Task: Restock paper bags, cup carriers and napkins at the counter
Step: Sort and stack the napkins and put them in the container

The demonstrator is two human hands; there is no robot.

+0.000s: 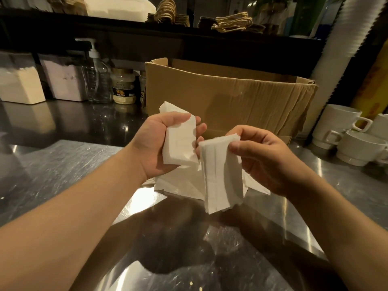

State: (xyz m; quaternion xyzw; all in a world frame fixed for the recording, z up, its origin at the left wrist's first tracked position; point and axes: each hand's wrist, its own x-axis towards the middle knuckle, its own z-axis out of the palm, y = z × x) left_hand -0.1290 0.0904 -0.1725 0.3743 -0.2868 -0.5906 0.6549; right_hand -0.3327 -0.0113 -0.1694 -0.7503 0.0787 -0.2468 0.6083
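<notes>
My left hand [156, 143] grips a folded stack of white napkins [180, 141] above the steel counter [63, 164]. My right hand [264, 162] pinches a second folded napkin stack [220, 177] by its top edge, so the stack hangs down. The two stacks are close together, nearly touching. Beneath both hands lies a loose pile of napkins [180, 185] on the counter. Brown paper bags with twine handles [233, 23] lie on the dark shelf at the back.
An open cardboard box [231, 95] stands just behind my hands. Napkin dispensers [20, 85], a pump bottle [98, 80] and a jar [123, 87] line the back left. White cups [344, 131] and a tall stack of disposable cups [344, 38] stand at the right.
</notes>
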